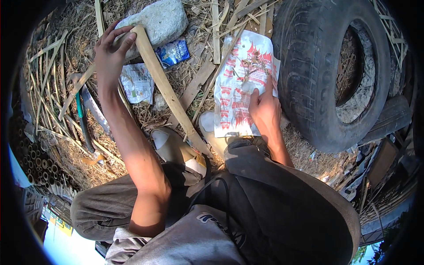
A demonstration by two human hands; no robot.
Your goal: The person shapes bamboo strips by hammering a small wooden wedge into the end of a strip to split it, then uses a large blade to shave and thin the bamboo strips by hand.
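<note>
Beside the stone (161,22), the left hand (111,49) pinches a pale slat (171,90); the right hand (267,108), grip unclear, overlaps the sheet (232,90) edge.

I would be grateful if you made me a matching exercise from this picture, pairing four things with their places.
Things
1. long, flat tan wooden strip
2. white sheet with red print
3. black rubber tire
4. rough, pale grey stone block

Places
A. to the right of the right hand
B. at the picture's top edge, left of centre
C. upper end at the left hand's fingertips
D. partly beneath the right hand

Pairs: 1-C, 2-D, 3-A, 4-B
</note>
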